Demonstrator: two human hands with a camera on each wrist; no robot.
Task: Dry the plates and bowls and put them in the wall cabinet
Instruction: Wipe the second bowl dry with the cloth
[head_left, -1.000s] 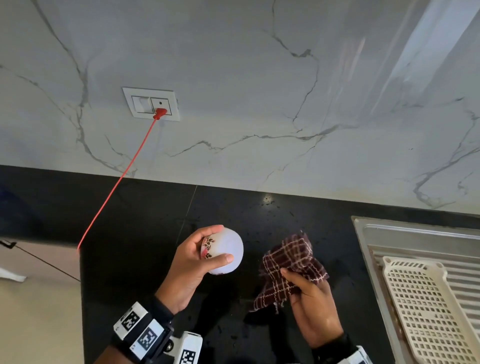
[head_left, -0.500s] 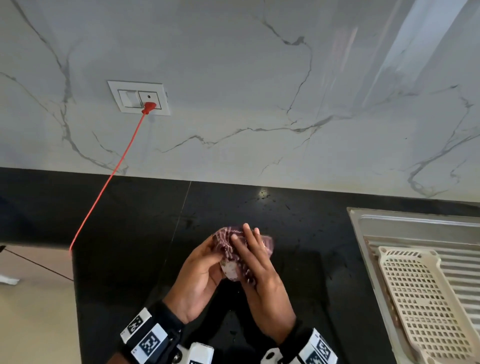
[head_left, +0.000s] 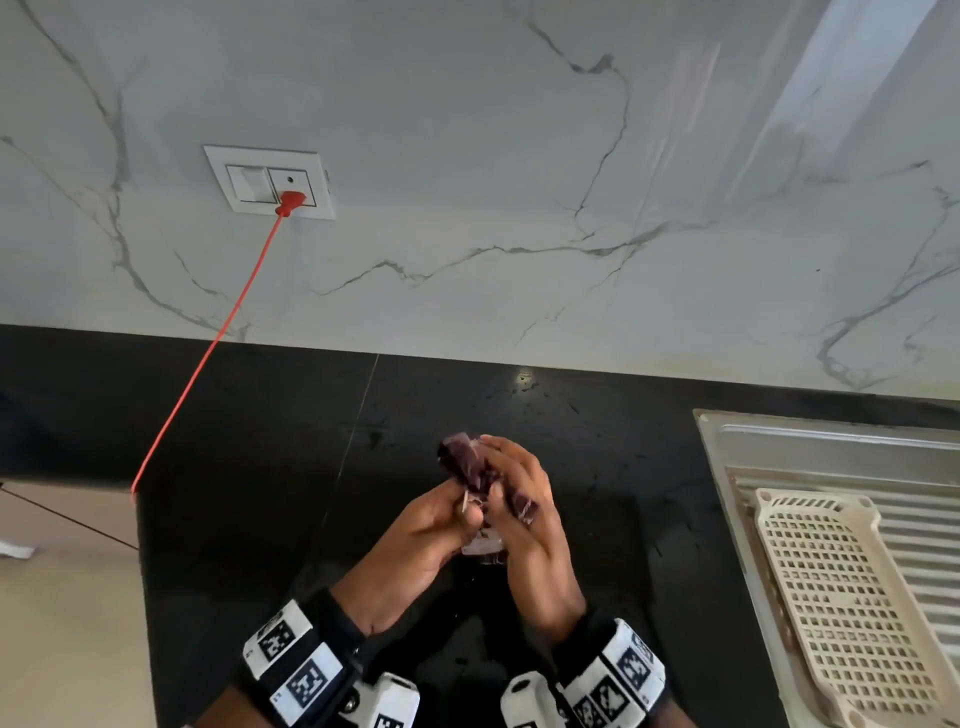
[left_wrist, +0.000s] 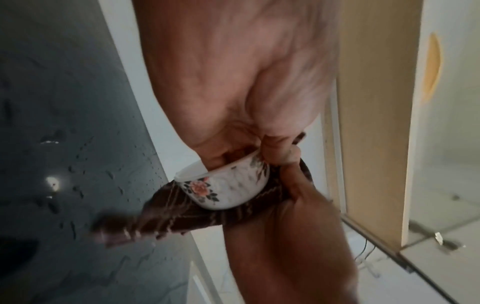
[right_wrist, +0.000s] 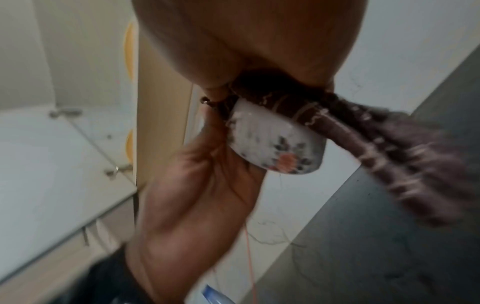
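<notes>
Here, no readable writing shows; only square coded markers on the wrist bands (head_left: 291, 660). Above the black stone counter (head_left: 249, 447), the left hand (head_left: 415, 545) pinches the rim of a small floral bowl (left_wrist: 228, 189), while the right hand (head_left: 524, 525) curls a dark checked cloth (left_wrist: 182, 214) around it. A marble wall (head_left: 519, 182) holds a socket (head_left: 270, 182) with a red cord (head_left: 208, 358). To the right lies a steel drainboard (head_left: 831, 457) bearing a cream rack (head_left: 841, 613).

head view high above the counter (head_left: 249, 467), wrist views close, all sharing the bowl (left_wrist: 228, 189)
</notes>
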